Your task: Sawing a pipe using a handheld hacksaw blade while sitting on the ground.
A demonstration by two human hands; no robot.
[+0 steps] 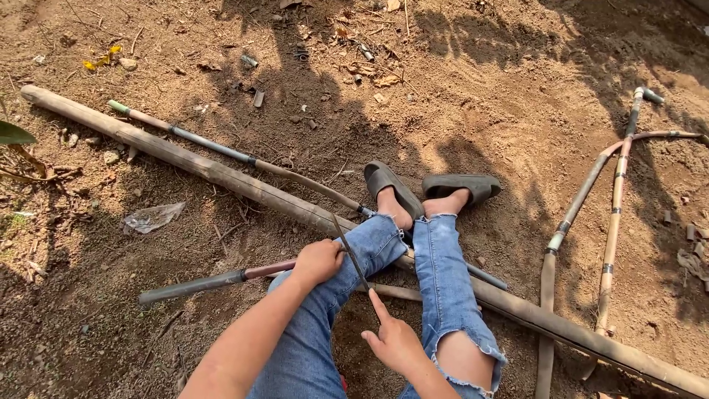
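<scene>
The person sits on bare soil [473, 96] with both legs stretched toward 12 o'clock, wearing blue jeans [443, 281] and dark sandals [461, 185], ankles crossed.

Left hand [319, 260]: closed in a fist around the lower part of a thin dark blade [350, 255], which rises from the fist toward 11 o'clock and slants down toward 5 o'clock across the left knee. Whether the blade has a separate handle inside the fist cannot be told.

Right hand [395, 341]: mostly open, index finger extended toward 11 o'clock, its tip touching or just beside the lower end of the blade. The remaining fingers are loosely curled and grip nothing.

A long thick bamboo pole [185, 159] runs from 10 o'clock to 4 o'clock, passing under both legs. A thinner cane [221, 151] with a green tip and grey and brown bands lies just beside it on the 12 o'clock side, roughly parallel. A short cane [207, 282], grey with a reddish section, lies at 9 o'clock of the left hand and passes under the left leg.

At 3 o'clock, well apart from the hands, several bent canes [613, 222] lie crossing one another. A scrap of clear plastic [151, 216] lies at 9 o'clock, near the thick pole. Dry leaves [384, 80] are scattered at 12 o'clock.
</scene>
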